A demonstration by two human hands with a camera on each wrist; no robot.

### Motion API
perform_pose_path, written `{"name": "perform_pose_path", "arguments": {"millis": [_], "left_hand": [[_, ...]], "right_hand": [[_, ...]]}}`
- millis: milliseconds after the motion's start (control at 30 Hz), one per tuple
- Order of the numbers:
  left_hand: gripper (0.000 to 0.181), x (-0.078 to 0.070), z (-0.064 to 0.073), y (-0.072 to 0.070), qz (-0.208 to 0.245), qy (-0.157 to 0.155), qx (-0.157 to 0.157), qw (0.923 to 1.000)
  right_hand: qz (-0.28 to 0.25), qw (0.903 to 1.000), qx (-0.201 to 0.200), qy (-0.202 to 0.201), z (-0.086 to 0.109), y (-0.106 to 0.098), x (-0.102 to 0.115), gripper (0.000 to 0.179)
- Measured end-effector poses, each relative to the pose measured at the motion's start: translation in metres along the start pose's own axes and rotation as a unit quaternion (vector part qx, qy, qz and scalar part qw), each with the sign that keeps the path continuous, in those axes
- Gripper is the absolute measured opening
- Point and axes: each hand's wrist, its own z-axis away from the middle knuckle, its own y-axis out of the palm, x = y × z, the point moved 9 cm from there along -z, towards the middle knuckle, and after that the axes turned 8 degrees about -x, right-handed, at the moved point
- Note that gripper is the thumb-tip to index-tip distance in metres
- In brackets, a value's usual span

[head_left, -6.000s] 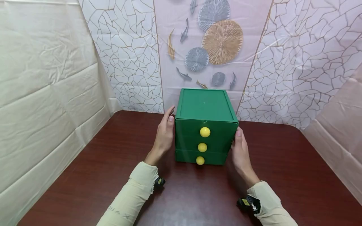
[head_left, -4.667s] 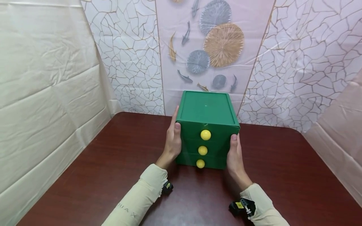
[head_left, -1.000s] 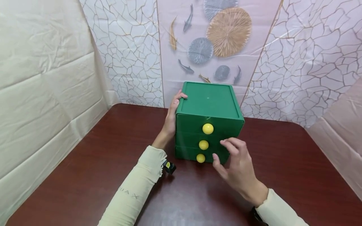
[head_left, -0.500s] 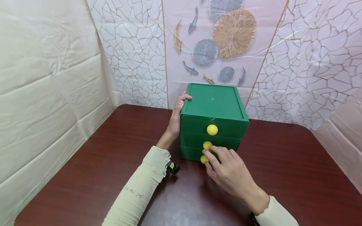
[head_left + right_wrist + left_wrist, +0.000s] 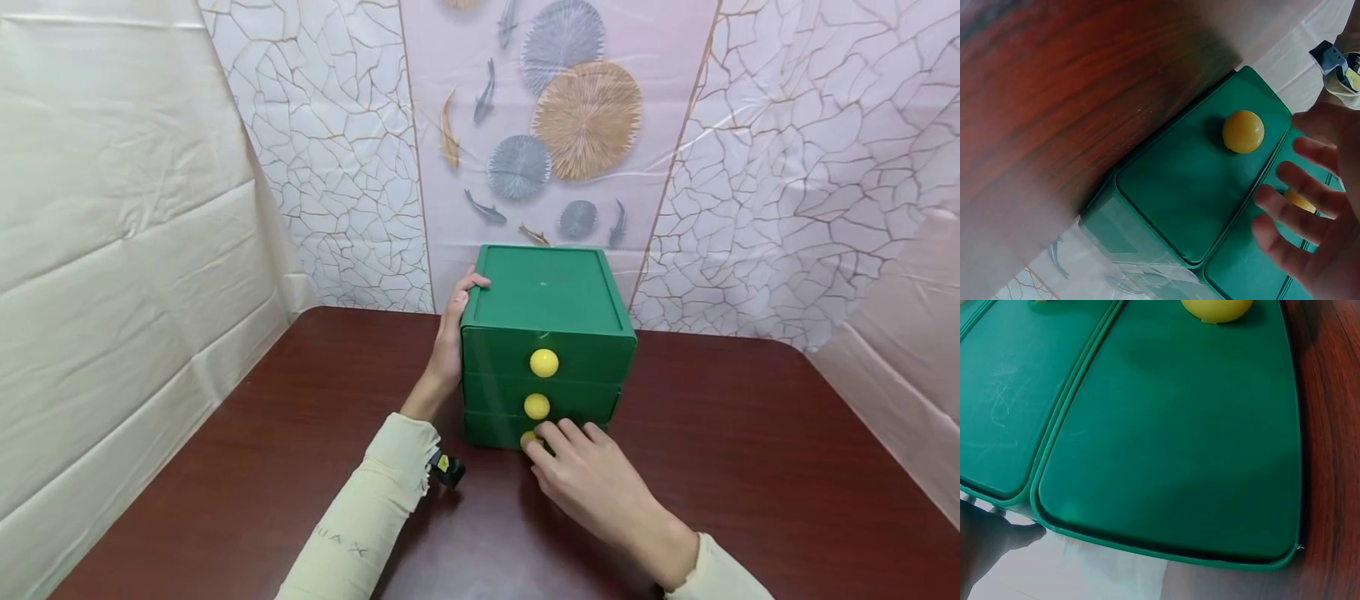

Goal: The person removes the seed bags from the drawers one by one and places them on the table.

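A green three-drawer cabinet (image 5: 547,292) with round yellow knobs stands on the table in the head view. My left hand (image 5: 450,337) holds its left side, fingertips curled over the top edge. Low at the front, my right hand (image 5: 596,483) has thumb and forefinger around the bottom drawer's knob (image 5: 527,439), partly covering it. Above it show the middle knob (image 5: 536,407) and the top knob (image 5: 543,362). The right wrist view has my right hand (image 5: 1316,219) with spread fingers before the drawer fronts, the bottom knob (image 5: 1243,131) uncovered. All drawers sit pushed in.
The cabinet rests on a dark red-brown table (image 5: 337,392). Behind it hangs a patterned backdrop (image 5: 345,167) with fish and lily-pad shapes. A cream cloth (image 5: 135,292) hangs along the left side. A small black camera (image 5: 447,469) is strapped at my left wrist.
My right hand has left the cabinet's right side and come round to the front, then down past the middle knob to the bottom one. My left fingertips have moved over the top edge.
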Motion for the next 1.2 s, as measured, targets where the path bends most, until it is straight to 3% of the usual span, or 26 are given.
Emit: {"name": "perform_pose_path", "arguments": {"millis": [100, 233, 467, 733, 1200], "left_hand": [[0.052, 0.0, 0.0, -0.005, 0.0, 0.0, 0.002, 1.0], [0.052, -0.001, 0.0, -0.008, -0.006, 0.005, 0.006, 1.0], [0.051, 0.0, -0.002, -0.008, -0.01, 0.005, 0.004, 0.9999], [0.053, -0.002, -0.002, -0.01, -0.003, 0.016, 0.007, 0.9998], [0.052, 0.0, -0.002, -0.003, -0.001, 0.008, 0.01, 0.9999]], "right_hand": [[0.002, 0.9996, 0.029, -0.001, 0.0, 0.008, 0.002, 0.013], [-0.003, 0.9987, 0.051, -0.002, 0.0, 0.012, 0.004, 0.03], [-0.004, 0.9966, 0.082, -0.007, -0.004, 0.019, 0.005, 0.038], [0.004, 0.9954, 0.092, -0.027, -0.01, 0.029, 0.01, 0.037], [0.014, 0.9939, 0.109, -0.012, -0.002, 0.039, 0.011, 0.041]]}}
